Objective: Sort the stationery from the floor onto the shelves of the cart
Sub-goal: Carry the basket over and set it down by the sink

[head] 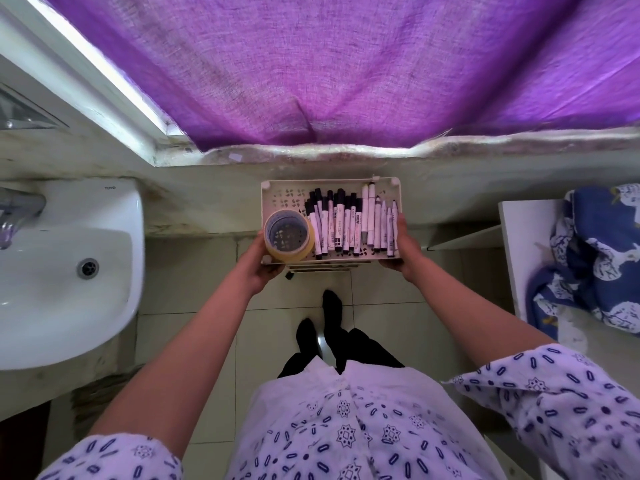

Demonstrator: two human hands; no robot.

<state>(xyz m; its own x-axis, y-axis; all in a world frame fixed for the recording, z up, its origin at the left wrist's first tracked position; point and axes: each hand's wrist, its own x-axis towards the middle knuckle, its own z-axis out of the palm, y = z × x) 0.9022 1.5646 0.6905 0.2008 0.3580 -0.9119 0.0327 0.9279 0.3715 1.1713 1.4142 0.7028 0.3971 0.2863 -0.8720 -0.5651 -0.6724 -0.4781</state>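
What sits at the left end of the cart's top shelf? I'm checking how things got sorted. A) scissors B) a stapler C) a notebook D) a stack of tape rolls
D: the tape rolls stand stacked at the left end of the top shelf, beside the row of markers.

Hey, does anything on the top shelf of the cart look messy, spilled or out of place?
Nothing stands out. The markers lie side by side on the top shelf, the tape roll sits at its near left corner, and the left hand and right hand grip the shelf's near corners.
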